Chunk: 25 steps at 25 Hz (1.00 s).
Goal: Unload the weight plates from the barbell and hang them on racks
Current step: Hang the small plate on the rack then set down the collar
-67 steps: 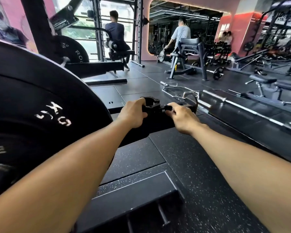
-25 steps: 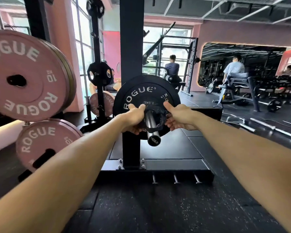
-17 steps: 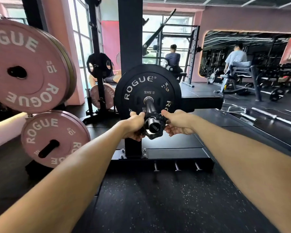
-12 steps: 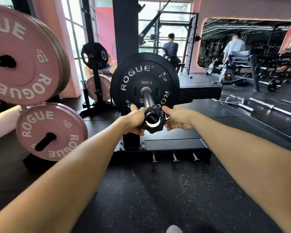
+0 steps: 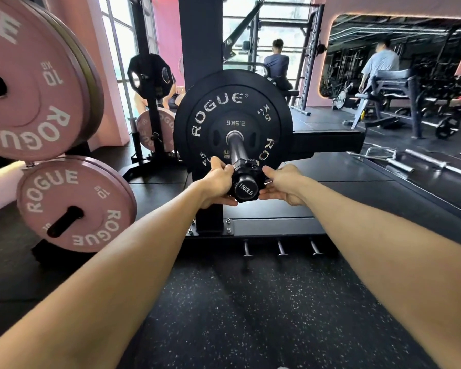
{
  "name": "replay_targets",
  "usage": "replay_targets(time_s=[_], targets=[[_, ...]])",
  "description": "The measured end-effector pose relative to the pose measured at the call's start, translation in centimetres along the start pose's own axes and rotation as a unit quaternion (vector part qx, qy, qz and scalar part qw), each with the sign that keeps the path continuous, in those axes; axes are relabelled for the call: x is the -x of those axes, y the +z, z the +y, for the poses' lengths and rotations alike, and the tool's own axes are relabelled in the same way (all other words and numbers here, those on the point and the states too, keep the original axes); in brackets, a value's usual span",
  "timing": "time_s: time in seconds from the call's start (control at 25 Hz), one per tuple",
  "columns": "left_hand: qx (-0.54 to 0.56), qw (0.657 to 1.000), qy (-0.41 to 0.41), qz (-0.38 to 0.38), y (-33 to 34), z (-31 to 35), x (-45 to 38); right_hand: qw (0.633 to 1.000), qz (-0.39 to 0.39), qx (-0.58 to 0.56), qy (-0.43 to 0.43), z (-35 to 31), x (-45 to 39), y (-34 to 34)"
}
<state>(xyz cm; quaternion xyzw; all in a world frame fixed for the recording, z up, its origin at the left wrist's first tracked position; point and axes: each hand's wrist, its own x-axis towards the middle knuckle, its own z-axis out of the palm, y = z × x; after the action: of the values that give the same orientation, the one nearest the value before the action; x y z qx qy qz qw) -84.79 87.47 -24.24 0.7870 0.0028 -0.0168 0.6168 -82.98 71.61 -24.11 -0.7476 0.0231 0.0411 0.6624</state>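
Speckled black rubber flooring (image 5: 250, 315) lies under a steel barbell sleeve (image 5: 237, 150) carrying black round weight plates (image 5: 232, 102). Left hand (image 5: 218, 182) and right hand (image 5: 285, 183) clamp the black plastic collar (image 5: 246, 170) at the sleeve's tip. Best pulled straight along the sleeve, evenly, without twisting.

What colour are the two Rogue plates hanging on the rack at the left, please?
Pink with white lettering, seen in the head view: upper plate, lower plate.

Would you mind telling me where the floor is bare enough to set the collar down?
The speckled floor between the forearms, short of the rack base, is bare. It is crowded left, by the pink plates, and around the sleeve end, where both hands hold the collar.
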Motion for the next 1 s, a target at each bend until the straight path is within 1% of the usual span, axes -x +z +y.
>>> replay_targets(time_s=[0.24,0.6,0.8,1.0], targets=[[0.027,0.999,-0.012,0.019,-0.5,0.3,-5.7,0.999,0.004,-0.021,0.024,-0.5,-5.9,0.7],[0.022,0.998,-0.004,0.058,-1.4,0.2,-15.8,0.999,0.014,-0.035,0.022,-1.1,-16.8,1.4],[0.016,0.997,0.017,0.069,-1.7,0.1,-21.0,0.999,0.013,-0.044,0.022,-1.0,-22.5,1.9],[0.018,0.996,0.026,0.079,-2.0,-0.2,-24.7,0.999,0.030,-0.031,0.009,-1.3,-26.3,2.2]])
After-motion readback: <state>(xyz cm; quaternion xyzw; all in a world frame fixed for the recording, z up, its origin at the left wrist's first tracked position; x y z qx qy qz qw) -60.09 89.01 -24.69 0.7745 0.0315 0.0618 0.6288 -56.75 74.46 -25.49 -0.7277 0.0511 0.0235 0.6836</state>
